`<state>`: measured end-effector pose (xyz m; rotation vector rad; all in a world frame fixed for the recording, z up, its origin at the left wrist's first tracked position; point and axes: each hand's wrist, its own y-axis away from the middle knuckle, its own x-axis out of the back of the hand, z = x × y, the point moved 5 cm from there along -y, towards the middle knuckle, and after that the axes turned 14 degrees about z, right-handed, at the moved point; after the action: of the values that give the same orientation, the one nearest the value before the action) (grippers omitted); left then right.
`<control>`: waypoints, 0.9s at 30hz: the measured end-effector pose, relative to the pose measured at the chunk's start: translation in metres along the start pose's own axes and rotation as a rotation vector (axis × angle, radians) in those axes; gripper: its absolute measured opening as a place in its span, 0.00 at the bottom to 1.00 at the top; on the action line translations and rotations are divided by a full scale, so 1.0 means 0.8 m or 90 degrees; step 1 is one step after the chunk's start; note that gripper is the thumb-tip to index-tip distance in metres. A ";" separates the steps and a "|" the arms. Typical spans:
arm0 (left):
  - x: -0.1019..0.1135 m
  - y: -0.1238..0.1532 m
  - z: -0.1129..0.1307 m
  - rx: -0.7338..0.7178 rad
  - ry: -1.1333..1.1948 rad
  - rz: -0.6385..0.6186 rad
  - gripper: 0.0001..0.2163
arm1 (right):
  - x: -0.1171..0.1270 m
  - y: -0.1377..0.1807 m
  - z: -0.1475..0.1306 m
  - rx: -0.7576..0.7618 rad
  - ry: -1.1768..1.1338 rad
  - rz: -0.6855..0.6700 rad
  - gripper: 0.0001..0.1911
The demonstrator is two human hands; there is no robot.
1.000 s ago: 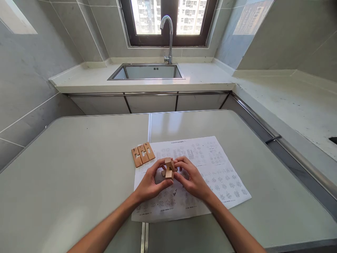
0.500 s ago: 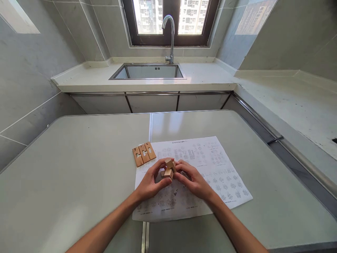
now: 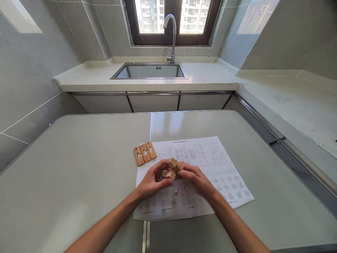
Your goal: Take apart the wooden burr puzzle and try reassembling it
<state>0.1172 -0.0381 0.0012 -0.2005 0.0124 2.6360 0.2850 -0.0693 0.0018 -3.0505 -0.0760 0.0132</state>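
Observation:
Between my two hands is a small wooden interlocking puzzle [image 3: 171, 174] made of light square-cut bars, held over a printed sheet. My left hand [image 3: 151, 180] grips its left side, with the thumb under the near block and the fingers curled behind. On the right side, my right hand [image 3: 195, 177] pinches a bar between thumb and fingers. Parts of the puzzle are hidden behind my fingers. The white instruction sheet [image 3: 202, 154] carries rows of small diagrams. Three flat wooden pieces [image 3: 145, 153] with cut-out slots and numbers lie side by side at its upper left corner.
A pale table [image 3: 79, 168] with a seam down its middle spreads under everything. Beyond it are a counter [image 3: 86, 79], a metal-rimmed sink [image 3: 150, 78] and a tall faucet [image 3: 173, 38] below a window. Another counter [image 3: 295, 102] with a metal rail runs along the right.
The puzzle has turned slightly in my hands, showing more of its right-hand bars. My right thumb has moved up onto the puzzle's right side. The view has shifted a little.

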 end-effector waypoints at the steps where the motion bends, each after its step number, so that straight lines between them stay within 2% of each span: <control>1: -0.001 0.000 0.000 0.003 0.005 -0.002 0.32 | 0.000 0.000 0.000 0.001 -0.002 0.000 0.21; 7: -0.005 0.003 0.001 0.013 0.026 -0.003 0.32 | 0.001 0.000 0.002 0.036 -0.008 0.020 0.21; 13: -0.006 0.004 -0.002 0.012 0.028 0.000 0.32 | 0.000 -0.002 0.005 0.026 -0.033 0.026 0.23; 18: 0.003 0.002 -0.001 0.011 0.023 0.051 0.30 | 0.003 0.002 0.008 0.002 -0.081 0.023 0.22; 24: 0.010 0.003 0.003 -0.026 -0.171 0.137 0.27 | 0.013 0.004 0.008 0.000 -0.097 0.085 0.18; 27: 0.005 0.004 0.006 -0.036 -0.211 0.162 0.25 | 0.010 0.007 0.014 -0.046 -0.122 0.073 0.18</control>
<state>0.1115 -0.0391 0.0052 0.2372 -0.1580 2.8925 0.2929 -0.0734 -0.0099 -3.1113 0.0873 0.3168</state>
